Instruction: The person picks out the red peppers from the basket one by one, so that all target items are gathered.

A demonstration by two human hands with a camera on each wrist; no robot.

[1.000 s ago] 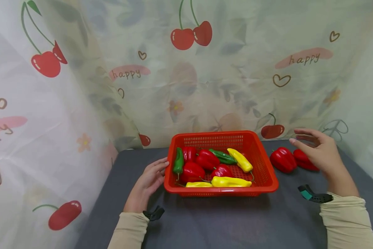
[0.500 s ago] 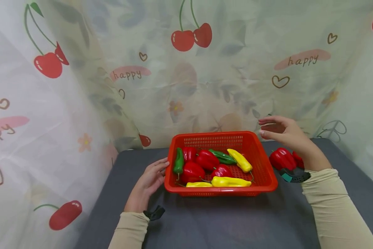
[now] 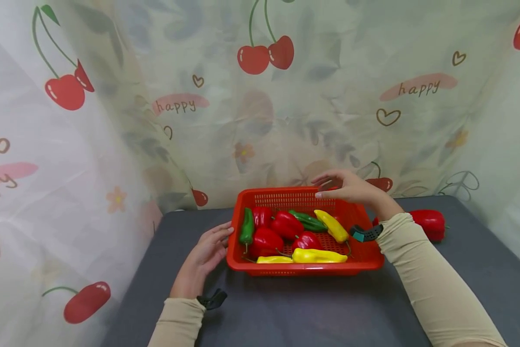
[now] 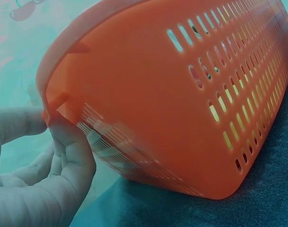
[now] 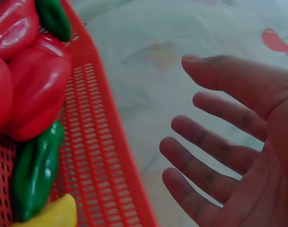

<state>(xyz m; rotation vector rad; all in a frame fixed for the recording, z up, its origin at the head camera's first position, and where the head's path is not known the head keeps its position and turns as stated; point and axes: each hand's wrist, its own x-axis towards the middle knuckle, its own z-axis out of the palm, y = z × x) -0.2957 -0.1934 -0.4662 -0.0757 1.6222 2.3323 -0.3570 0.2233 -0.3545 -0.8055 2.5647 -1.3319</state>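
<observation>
A red plastic basket (image 3: 303, 268) with slotted walls holds several peppers. Among them are red bell peppers (image 3: 266, 242), a green pepper (image 3: 247, 226) at the left wall, another green one (image 3: 307, 221) near the back, and long yellow peppers (image 3: 320, 256). My left hand (image 3: 208, 253) pinches the basket's left rim between thumb and fingers, as the left wrist view shows closely. Fingers spread and nothing held, my right hand (image 3: 351, 189) hovers over the basket's back right rim. In the right wrist view its fingers (image 5: 200, 156) stand beside the basket's wall.
Right of the basket, red bell peppers (image 3: 431, 225) lie on the grey cloth-covered table (image 3: 303, 308), partly hidden by my right sleeve (image 3: 433, 279). A cherry-printed curtain (image 3: 286, 115) hangs behind the table and along its sides.
My right hand has moved left, from above the red bell peppers on the table to the basket's back rim. My left hand and the peppers in the basket stay in place.
</observation>
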